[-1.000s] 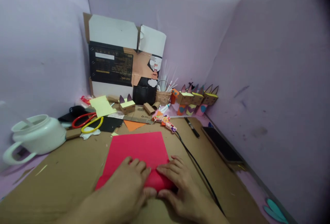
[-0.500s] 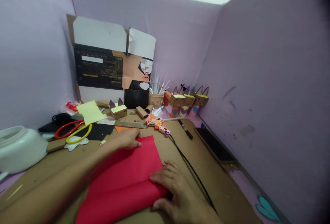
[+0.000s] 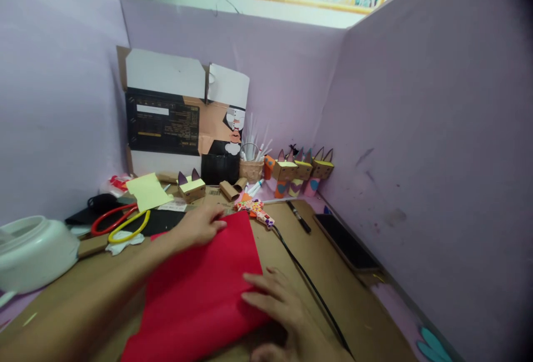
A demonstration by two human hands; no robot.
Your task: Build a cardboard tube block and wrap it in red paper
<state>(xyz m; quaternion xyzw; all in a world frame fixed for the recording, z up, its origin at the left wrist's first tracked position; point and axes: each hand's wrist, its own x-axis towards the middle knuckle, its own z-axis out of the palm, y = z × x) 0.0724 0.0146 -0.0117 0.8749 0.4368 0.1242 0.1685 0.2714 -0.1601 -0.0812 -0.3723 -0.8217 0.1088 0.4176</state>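
Observation:
A sheet of red paper (image 3: 200,278) lies on the cardboard work surface in front of me, its near part bent along a crease and lifted a little. My left hand (image 3: 204,225) rests on the paper's far edge, with its fingers stretched out over it. At the right edge, my right hand (image 3: 283,309) has its fingers spread and touching the paper near the crease; its thumb is low and partly cut off by the frame. Just beyond the paper sits a flower-patterned glue gun (image 3: 255,211) with a black cord trailing past my right hand.
Scissors with red and yellow handles (image 3: 129,233) and a white pot (image 3: 37,254) are at left. A black marker (image 3: 298,216) and a phone (image 3: 345,240) lie right. Cardboard animal figures (image 3: 300,170), a basket of sticks (image 3: 251,170) and a flattened box (image 3: 166,120) stand behind.
The camera view has tilted upward. My right fingers have spread and loosened, and the paper's curled near part sits flatter. My left hand stays at the far edge, shifted slightly.

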